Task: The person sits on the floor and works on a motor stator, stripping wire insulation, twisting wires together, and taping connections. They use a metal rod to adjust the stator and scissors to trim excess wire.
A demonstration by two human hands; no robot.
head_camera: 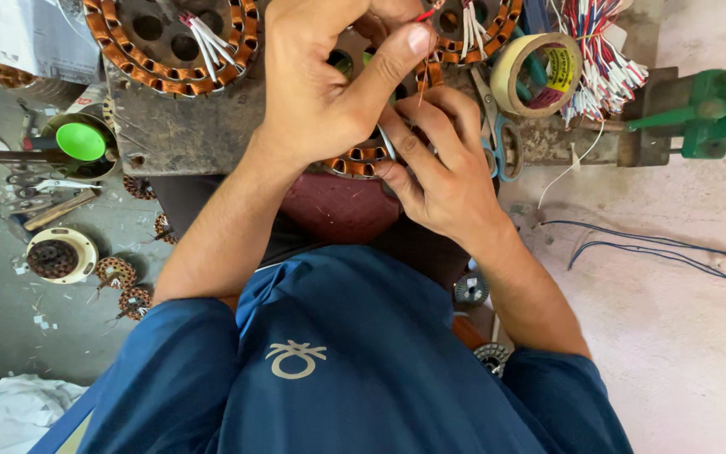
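I have both hands on a stator winding (pixel 361 160) at the near edge of the worn workbench (pixel 186 126), about the middle of that edge. It is a ring of copper-coloured coils, each wrapped bundle glossy orange-brown with dark gaps between; only a short arc shows below my left hand, the rest hidden under my palms. My left hand (pixel 321 84) lies over the top of it, thumb stretched right, its tip pressed toward a thin copper wire (pixel 423 80) that rises from the coils. My right hand (pixel 443 168) curls in from below, fingers bent and closed against the rim of the ring, with a pale sleeve tube (pixel 387 143) showing between my fingers. Whether my left fingers pinch anything I cannot tell; they are out of sight.

Toward the far left corner of the bench sits another wound stator (pixel 170 46) with white leads standing up. At the right end lie a roll of beige tape (pixel 539 71), blue-handled scissors (pixel 502 147) and a bundle of red, white and blue wires (pixel 602 59). A green vise (pixel 707 109) juts off the right edge.
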